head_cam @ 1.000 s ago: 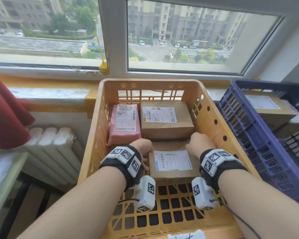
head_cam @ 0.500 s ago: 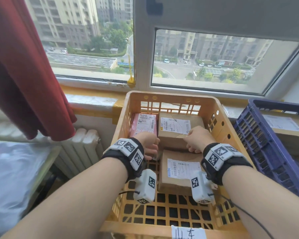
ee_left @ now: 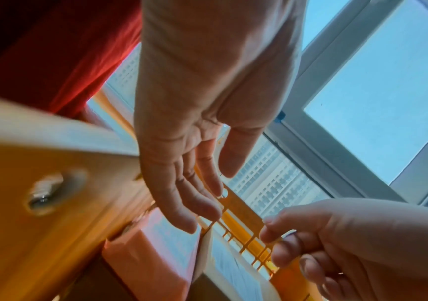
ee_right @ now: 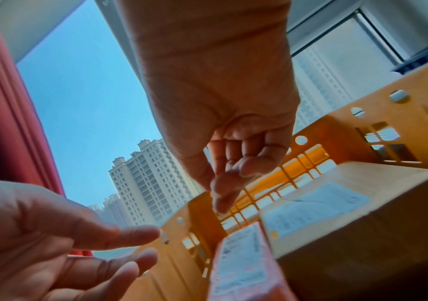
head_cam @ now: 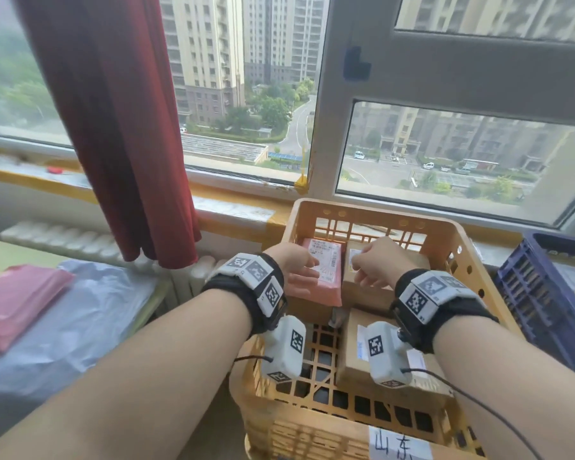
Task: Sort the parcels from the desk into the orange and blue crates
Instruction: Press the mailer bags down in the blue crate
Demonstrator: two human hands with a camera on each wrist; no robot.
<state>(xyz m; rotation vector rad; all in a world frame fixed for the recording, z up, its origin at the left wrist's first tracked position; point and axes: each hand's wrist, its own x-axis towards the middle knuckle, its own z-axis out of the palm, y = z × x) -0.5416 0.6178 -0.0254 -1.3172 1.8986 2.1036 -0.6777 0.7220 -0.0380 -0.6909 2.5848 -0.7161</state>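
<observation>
Both hands are empty right now; the left hand is seen with fingers loosely stretched out and nothing held, hovering over the pink parcel at the back left of the orange crate; the right hand is loosely curled around nothing, above the brown box at the back right. A third parcel, also cardboard, lies nearer in the same crate, under the right wrist; so three parcels are already sorted here, and the blue crate is glimpsed just to the right with something inside that can't be made out.

The relation that matters: the desk is off to the left and low, well apart from both hands; a red flat package and a pale plastic-wrapped one can be made out on it, blurred. The red one's long axis seems to run diagonally away toward the window. The left hand is clearly the nearer one; a swing left and down is probably what's needed next, with the crate wall to be cleared first.
</observation>
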